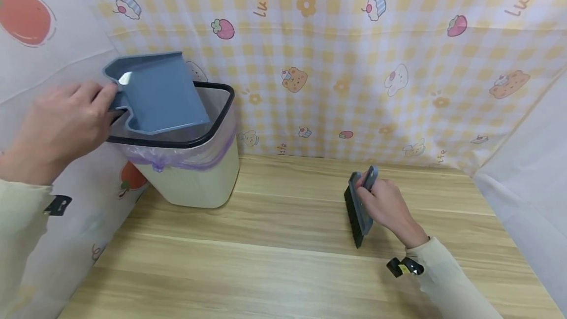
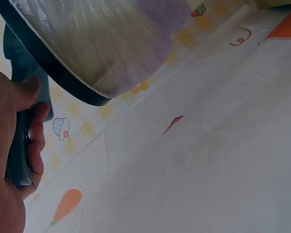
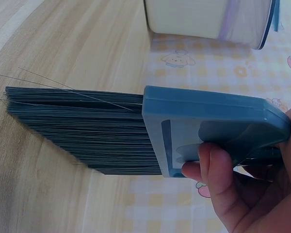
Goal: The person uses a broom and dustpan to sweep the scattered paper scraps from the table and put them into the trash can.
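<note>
My left hand [image 1: 73, 119] grips the handle of a blue dustpan [image 1: 164, 92], tilted over the mouth of a cream trash bin [image 1: 199, 181]. In the left wrist view, fingers wrap round the dustpan's handle [image 2: 19, 150] beside the bin's dark rim [image 2: 53, 68]. Toward the right of the wooden surface, my right hand [image 1: 385, 206] holds a blue hand brush [image 1: 362, 208] with dark bristles pointing left and down. The right wrist view shows the brush's long bristles [image 3: 87, 131] and the fingers curled about its handle. No debris shows on the dustpan's visible face.
A clear liner with a purple band [image 1: 195, 161] lines the bin, which stands at the left by the wall. A yellow checked curtain [image 1: 328, 78] hangs behind the wood-grain surface [image 1: 274, 260]. White patterned cloth [image 1: 88, 220] borders the left side.
</note>
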Tool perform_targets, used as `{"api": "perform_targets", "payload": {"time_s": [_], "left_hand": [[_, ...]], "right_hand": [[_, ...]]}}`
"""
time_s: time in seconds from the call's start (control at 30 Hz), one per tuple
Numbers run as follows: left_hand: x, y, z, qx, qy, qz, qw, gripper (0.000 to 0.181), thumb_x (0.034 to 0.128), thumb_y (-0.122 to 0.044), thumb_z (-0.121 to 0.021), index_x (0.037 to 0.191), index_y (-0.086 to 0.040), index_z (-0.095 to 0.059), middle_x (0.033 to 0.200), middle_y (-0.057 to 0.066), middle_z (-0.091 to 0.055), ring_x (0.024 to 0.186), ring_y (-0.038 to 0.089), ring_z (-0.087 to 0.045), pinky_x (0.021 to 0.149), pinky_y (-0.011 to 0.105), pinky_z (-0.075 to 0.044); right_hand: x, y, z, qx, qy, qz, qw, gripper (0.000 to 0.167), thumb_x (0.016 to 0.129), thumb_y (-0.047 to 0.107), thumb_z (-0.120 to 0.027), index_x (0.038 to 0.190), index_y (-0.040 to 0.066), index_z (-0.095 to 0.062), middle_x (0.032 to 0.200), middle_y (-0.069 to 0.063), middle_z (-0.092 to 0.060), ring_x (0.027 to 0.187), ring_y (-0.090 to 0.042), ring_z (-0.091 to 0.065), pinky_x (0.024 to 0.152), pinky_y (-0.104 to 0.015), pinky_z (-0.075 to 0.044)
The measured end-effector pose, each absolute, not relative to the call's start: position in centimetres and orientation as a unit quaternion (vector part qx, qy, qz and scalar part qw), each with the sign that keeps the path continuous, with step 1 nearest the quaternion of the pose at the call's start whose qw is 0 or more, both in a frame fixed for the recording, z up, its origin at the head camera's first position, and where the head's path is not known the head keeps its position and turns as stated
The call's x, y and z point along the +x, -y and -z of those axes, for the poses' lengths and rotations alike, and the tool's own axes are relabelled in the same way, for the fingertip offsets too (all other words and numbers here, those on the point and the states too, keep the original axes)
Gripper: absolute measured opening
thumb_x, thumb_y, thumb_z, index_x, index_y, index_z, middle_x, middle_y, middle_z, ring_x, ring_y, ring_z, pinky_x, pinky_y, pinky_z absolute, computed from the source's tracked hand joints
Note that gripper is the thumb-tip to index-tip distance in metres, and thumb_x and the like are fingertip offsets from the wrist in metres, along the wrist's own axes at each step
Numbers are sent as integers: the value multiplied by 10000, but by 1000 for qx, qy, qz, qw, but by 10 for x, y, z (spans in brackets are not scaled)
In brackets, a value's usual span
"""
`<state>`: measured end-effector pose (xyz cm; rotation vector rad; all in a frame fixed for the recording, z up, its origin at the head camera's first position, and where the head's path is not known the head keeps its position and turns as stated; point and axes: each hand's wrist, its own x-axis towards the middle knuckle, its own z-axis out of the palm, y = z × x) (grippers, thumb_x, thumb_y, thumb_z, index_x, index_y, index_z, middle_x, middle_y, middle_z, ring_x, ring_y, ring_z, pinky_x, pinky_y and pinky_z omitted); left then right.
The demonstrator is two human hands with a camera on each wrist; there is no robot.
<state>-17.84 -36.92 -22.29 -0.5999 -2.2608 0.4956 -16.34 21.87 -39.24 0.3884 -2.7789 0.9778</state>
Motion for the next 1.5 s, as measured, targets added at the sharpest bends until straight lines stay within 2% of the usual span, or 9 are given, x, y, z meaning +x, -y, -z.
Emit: {"api": "perform_targets", "payload": {"time_s": [0.33,0.53,0.73,0.97,1.17,1.27,1.33,1.43,1.5], "left_hand": [[-175,367,225,-185,928,-146,288,396,960,60,-770,1217,240,-529,999,438,-607,639,461,-581,746,680,-601],[-172,356,226,-230,924,-103,288,344,933,88,-770,1162,197,-538,887,362,-606,611,431,-589,644,655,-598],[-168,335,229,-298,898,-64,318,363,903,110,-775,1193,201,-576,958,365,-655,681,485,-677,654,664,-597],[-161,305,232,-347,891,-21,293,411,928,95,-740,1283,199,-562,1073,344,-663,820,474,-702,763,667,-609],[-162,280,238,-416,856,-8,307,461,933,44,-751,1316,220,-564,1129,367,-678,933,515,-727,786,646,-616],[-162,269,241,-438,842,-8,315,384,1110,-102,-609,1314,219,-563,1133,371,-683,937,514,-736,786,634,-625],[-162,262,243,-451,833,-7,321,470,1207,-223,-427,1313,216,-561,1122,362,-685,923,503,-737,782,624,-630],[-161,250,248,-466,820,-4,332,671,1227,-361,-211,1296,204,-567,1072,334,-687,864,465,-731,734,594,-642],[-160,241,251,-473,814,1,336,661,1228,-357,-217,1288,197,-571,1042,309,-680,820,432,-718,697,572,-643]], "right_hand": [[-165,-219,394,135,933,-323,90,162,1062,81,-556,995,88,-702,657,31,-529,567,-153,-508,553,-321,-453],[-165,-219,393,137,932,-323,90,165,1064,83,-563,1021,76,-722,667,26,-556,570,-152,-517,551,-319,-457],[-166,-220,394,138,931,-326,87,168,1067,81,-555,1015,78,-715,643,38,-516,538,-138,-474,523,-308,-431],[-165,-220,394,140,931,-325,88,169,1070,77,-554,1022,74,-716,646,36,-533,546,-143,-493,535,-312,-446],[-165,-220,394,139,932,-323,88,171,1070,73,-550,1022,69,-714,643,31,-537,549,-151,-502,547,-318,-456],[-165,-220,394,138,933,-320,88,171,1071,77,-549,1027,69,-714,651,31,-546,555,-153,-510,554,-320,-460],[-165,-220,394,138,933,-319,89,171,1072,76,-550,1032,65,-716,651,30,-546,558,-153,-510,557,-320,-461],[-165,-220,394,139,933,-320,88,169,1072,75,-551,1031,62,-715,645,35,-533,555,-149,-496,557,-318,-460],[-164,-221,394,138,933,-322,86,166,1073,77,-549,1026,66,-708,635,39,-511,545,-146,-474,547,-316,-449]]}}
